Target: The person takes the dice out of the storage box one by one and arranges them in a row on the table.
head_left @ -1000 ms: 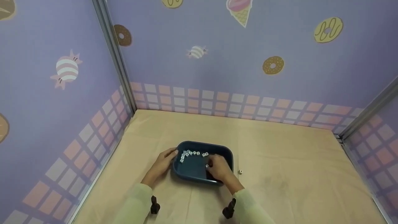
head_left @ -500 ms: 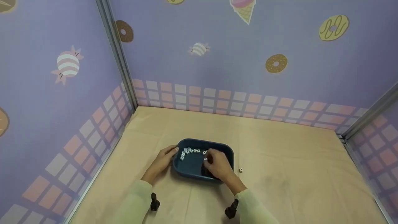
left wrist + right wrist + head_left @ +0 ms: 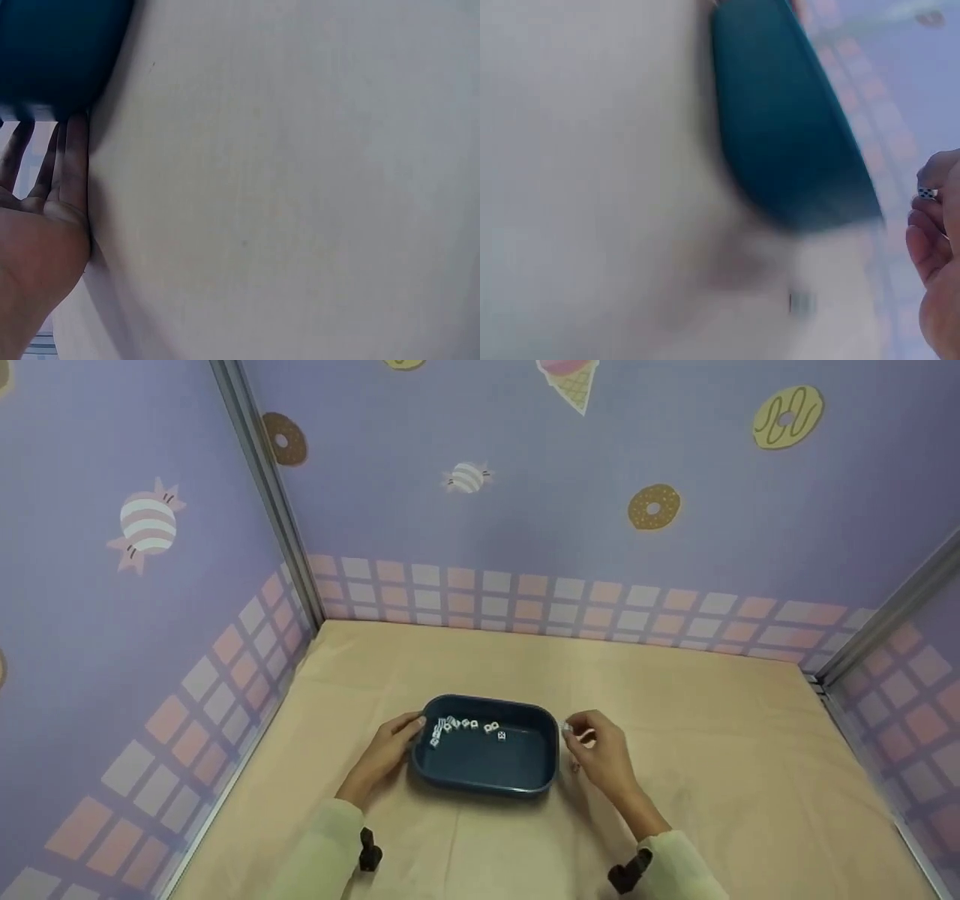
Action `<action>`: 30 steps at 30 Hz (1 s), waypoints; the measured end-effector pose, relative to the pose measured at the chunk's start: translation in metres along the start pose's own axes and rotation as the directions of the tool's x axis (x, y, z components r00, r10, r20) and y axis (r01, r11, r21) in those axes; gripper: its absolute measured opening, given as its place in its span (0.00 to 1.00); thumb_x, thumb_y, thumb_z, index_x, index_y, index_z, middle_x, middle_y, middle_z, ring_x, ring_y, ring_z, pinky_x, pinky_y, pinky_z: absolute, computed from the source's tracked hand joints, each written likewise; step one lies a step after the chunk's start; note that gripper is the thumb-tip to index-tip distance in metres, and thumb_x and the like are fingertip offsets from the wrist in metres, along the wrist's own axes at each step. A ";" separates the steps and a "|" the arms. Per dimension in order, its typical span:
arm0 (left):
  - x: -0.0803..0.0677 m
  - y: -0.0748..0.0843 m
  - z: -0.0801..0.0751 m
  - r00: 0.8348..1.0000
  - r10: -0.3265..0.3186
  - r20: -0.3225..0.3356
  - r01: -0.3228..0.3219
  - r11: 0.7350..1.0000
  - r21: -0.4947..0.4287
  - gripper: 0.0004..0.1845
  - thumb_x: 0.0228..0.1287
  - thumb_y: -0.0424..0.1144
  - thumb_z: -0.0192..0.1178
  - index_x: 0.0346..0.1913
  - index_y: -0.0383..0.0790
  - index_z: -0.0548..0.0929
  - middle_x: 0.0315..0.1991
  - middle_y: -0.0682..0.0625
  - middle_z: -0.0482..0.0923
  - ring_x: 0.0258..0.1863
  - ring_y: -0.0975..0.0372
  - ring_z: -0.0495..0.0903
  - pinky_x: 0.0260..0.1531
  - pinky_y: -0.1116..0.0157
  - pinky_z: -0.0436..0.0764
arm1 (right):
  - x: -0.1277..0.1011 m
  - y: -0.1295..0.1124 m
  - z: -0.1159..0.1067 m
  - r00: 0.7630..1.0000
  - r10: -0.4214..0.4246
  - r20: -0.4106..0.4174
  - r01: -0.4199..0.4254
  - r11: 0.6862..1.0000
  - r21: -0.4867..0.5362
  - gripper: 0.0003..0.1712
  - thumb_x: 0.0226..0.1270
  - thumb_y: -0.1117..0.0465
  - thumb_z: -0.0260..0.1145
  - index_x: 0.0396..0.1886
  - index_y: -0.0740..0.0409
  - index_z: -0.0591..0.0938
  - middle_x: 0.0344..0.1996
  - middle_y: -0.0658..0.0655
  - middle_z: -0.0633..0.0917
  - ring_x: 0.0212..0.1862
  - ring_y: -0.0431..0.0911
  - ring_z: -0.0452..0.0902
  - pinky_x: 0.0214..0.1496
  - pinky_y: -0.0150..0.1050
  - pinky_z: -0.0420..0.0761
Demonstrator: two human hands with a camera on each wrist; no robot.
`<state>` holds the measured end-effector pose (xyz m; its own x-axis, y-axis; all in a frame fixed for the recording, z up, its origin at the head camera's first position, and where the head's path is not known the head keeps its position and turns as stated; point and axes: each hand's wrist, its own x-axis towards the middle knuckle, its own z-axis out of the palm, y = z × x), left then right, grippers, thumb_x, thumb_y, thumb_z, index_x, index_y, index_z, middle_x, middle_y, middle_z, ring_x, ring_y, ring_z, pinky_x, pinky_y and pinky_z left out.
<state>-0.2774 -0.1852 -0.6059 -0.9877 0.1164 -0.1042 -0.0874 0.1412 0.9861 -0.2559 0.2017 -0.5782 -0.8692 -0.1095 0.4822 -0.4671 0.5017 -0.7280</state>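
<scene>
A dark blue rectangular tray (image 3: 487,789) stands on the cloth-covered table, with several white dice (image 3: 466,724) along its far and left inner sides. One die (image 3: 502,736) lies a little apart from that row. Straight fingers of my left hand (image 3: 388,750) rest against the tray's left outer wall, the thumb at its rim. Just outside the right rim, my right hand (image 3: 604,754) pinches a white die (image 3: 927,193) between thumb and fingertips. Below this hand, another die (image 3: 576,766) sits on the cloth, partly hidden in the head view and blurred in the right wrist view.
Beige cloth (image 3: 712,750) covers the table around the tray. A purple patterned wall (image 3: 540,525) rises behind it, and side walls stand left and right. Metal posts (image 3: 262,487) mark the corners.
My right hand has lifted a die from inside the tray and carried it right, past the rim, over the die on the cloth. My left hand stays at the tray's left side.
</scene>
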 end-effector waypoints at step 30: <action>0.000 -0.001 -0.001 1.000 -0.018 0.011 0.018 1.000 -0.003 0.27 0.83 0.53 0.56 0.74 0.40 0.77 0.71 0.40 0.76 0.67 0.46 0.79 0.66 0.48 0.77 | -0.048 0.056 -0.027 0.926 0.315 0.209 -0.335 0.940 0.068 0.10 0.65 0.70 0.77 0.43 0.53 0.90 0.38 0.54 0.85 0.39 0.46 0.77 0.41 0.33 0.76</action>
<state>-0.2777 -0.1862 -0.6065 -0.9846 0.1244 -0.1230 -0.1053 0.1404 0.9845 -0.2362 0.2580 -0.6292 -0.9857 -0.1229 0.1151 -0.1587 0.4494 -0.8791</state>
